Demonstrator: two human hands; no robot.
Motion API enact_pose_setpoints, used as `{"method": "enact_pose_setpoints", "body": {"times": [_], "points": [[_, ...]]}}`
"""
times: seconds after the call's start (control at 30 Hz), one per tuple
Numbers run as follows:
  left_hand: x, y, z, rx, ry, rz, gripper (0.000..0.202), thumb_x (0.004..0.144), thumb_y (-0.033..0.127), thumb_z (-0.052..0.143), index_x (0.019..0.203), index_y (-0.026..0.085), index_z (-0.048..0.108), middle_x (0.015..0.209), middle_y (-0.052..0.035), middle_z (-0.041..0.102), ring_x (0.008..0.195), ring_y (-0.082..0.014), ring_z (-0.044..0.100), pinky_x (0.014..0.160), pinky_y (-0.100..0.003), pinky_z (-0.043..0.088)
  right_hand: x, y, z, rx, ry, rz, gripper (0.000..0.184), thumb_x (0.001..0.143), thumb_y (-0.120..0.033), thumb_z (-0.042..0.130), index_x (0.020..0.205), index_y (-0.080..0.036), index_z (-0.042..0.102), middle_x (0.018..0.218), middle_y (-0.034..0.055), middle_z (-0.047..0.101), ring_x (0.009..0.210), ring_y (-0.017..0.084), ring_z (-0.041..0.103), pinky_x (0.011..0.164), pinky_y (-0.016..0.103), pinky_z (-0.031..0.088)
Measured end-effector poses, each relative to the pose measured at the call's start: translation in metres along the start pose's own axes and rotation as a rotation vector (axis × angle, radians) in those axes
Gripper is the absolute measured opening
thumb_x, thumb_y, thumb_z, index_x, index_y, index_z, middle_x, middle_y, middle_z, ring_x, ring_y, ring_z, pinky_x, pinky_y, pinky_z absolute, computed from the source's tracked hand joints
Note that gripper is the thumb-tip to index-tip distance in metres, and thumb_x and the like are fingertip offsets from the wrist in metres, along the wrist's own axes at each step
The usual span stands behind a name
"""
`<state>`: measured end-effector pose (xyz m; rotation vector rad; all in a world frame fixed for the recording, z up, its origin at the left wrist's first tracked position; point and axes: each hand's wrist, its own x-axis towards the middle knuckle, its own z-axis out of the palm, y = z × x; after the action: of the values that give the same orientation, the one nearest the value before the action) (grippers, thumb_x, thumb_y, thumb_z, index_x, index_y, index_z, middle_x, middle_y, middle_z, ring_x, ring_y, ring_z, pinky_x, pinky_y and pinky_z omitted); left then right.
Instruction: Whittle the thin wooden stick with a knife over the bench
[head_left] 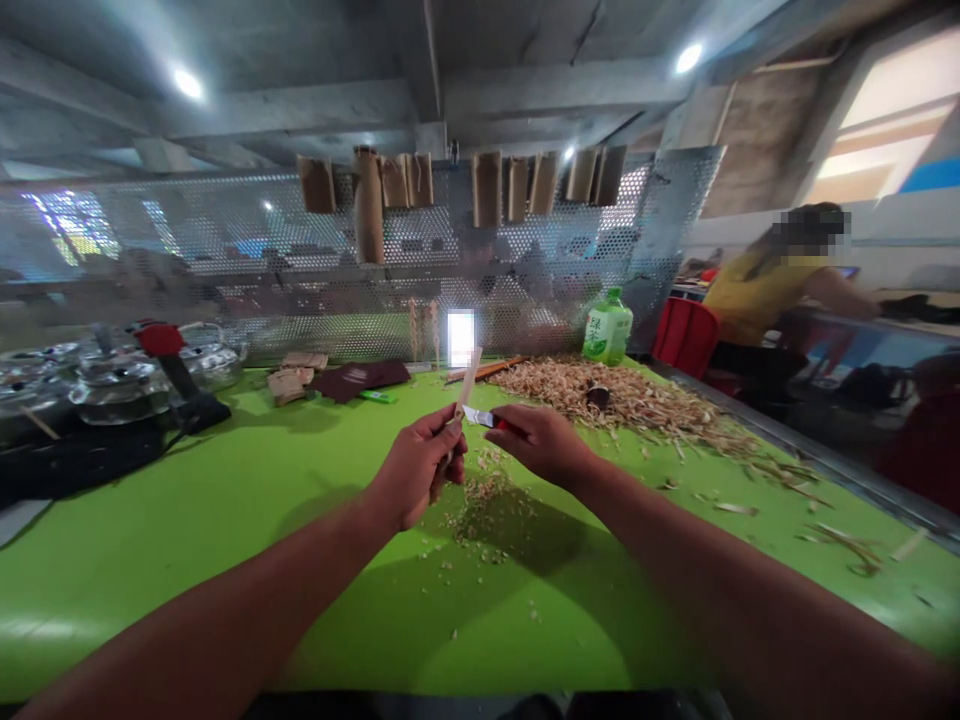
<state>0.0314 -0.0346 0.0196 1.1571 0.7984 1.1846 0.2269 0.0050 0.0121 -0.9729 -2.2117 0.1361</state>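
My left hand [424, 465] grips a thin pale wooden strip [469, 385], which stands upright and slightly tilted above my fingers. My right hand [536, 445] holds a red-handled utility knife [478, 417], its silver blade pointing left and touching or nearly touching the strip. Below my hands, small wood shavings [487, 510] lie scattered on the green table [187, 590]. A much larger heap of wood shavings [607, 395] lies beyond my right hand.
At the far left stand glass and metal vessels [120, 385] beside a red-topped tool [169, 360]. A green-capped bottle [607, 328] stands behind the heap. Paper bags [480, 188] hang on a perforated metal screen [315, 250]. A co-worker in yellow [757, 295] sits at the right.
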Motion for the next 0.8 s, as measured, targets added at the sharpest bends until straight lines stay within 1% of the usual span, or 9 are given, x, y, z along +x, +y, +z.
{"method": "enact_pose_setpoints", "body": {"times": [0.17, 0.27, 0.4, 0.5, 0.63, 0.73, 0.77, 0.8], "points": [[-0.001, 0.000, 0.001, 0.010, -0.020, 0.018, 0.035, 0.082, 0.025, 0.062, 0.115, 0.014, 0.060, 0.071, 0.0016, 0.053, 0.050, -0.0063, 0.048, 0.047, -0.020, 0.042, -0.001, -0.003, 0.003, -0.010, 0.002, -0.006, 0.026, 0.090, -0.039, 0.051, 0.072, -0.019, 0.052, 0.063, -0.0018, 0.050, 0.057, 0.009, 0.042, 0.055, 0.026, 0.025], [0.000, -0.001, -0.001, 0.035, -0.003, 0.006, 0.035, 0.082, 0.025, 0.061, 0.116, 0.016, 0.059, 0.070, 0.0028, 0.051, 0.047, -0.0046, 0.043, 0.042, -0.018, 0.036, -0.001, -0.005, 0.003, -0.040, 0.018, -0.001, 0.025, 0.090, -0.039, 0.051, 0.073, -0.020, 0.053, 0.064, -0.0014, 0.051, 0.057, 0.010, 0.042, 0.055, 0.026, 0.025], [-0.002, 0.000, -0.001, 0.081, 0.014, -0.017, 0.029, 0.083, 0.026, 0.060, 0.110, 0.017, 0.061, 0.067, 0.0044, 0.046, 0.044, -0.0027, 0.036, 0.037, -0.015, 0.024, 0.000, -0.005, 0.002, -0.117, 0.044, 0.002, 0.024, 0.089, -0.040, 0.052, 0.077, -0.020, 0.056, 0.068, -0.0001, 0.055, 0.058, 0.010, 0.043, 0.055, 0.027, 0.025], [-0.004, 0.002, 0.001, 0.084, 0.003, -0.043, 0.029, 0.083, 0.026, 0.060, 0.110, 0.017, 0.061, 0.066, 0.0047, 0.044, 0.044, -0.0022, 0.033, 0.037, -0.015, 0.022, 0.001, -0.005, -0.001, -0.157, 0.074, 0.020, 0.024, 0.089, -0.041, 0.051, 0.078, -0.020, 0.056, 0.071, 0.0009, 0.057, 0.059, 0.011, 0.045, 0.055, 0.027, 0.026], [-0.002, 0.003, 0.001, 0.085, -0.002, -0.064, 0.030, 0.083, 0.026, 0.060, 0.111, 0.016, 0.061, 0.066, 0.0046, 0.045, 0.043, -0.0021, 0.033, 0.037, -0.015, 0.021, 0.004, -0.005, -0.004, -0.168, 0.105, 0.060, 0.024, 0.089, -0.040, 0.051, 0.075, -0.020, 0.055, 0.068, 0.0009, 0.056, 0.058, 0.011, 0.045, 0.054, 0.027, 0.026], [-0.002, 0.002, -0.001, 0.094, 0.007, -0.067, 0.032, 0.082, 0.027, 0.061, 0.112, 0.016, 0.061, 0.066, 0.0048, 0.045, 0.043, -0.0021, 0.032, 0.037, -0.016, 0.021, 0.009, 0.005, -0.008, -0.135, 0.134, 0.066, 0.025, 0.087, -0.041, 0.053, 0.073, -0.020, 0.055, 0.065, -0.0002, 0.054, 0.056, 0.010, 0.043, 0.053, 0.027, 0.026], [-0.004, 0.002, -0.001, 0.100, 0.001, -0.076, 0.032, 0.082, 0.027, 0.061, 0.113, 0.016, 0.061, 0.065, 0.0049, 0.045, 0.043, -0.0021, 0.032, 0.037, -0.016, 0.021, 0.012, 0.012, -0.012, -0.102, 0.169, 0.098, 0.027, 0.087, -0.042, 0.053, 0.072, -0.020, 0.055, 0.063, -0.0006, 0.053, 0.055, 0.010, 0.042, 0.053, 0.027, 0.026], [-0.006, 0.001, -0.001, 0.108, -0.017, -0.092, 0.033, 0.082, 0.026, 0.061, 0.114, 0.015, 0.061, 0.064, 0.0048, 0.046, 0.042, -0.0023, 0.032, 0.037, -0.016, 0.021, 0.014, 0.022, -0.018, -0.055, 0.224, 0.166, 0.030, 0.087, -0.044, 0.051, 0.069, -0.019, 0.054, 0.060, -0.0009, 0.051, 0.053, 0.010, 0.041, 0.052, 0.027, 0.025]]}}
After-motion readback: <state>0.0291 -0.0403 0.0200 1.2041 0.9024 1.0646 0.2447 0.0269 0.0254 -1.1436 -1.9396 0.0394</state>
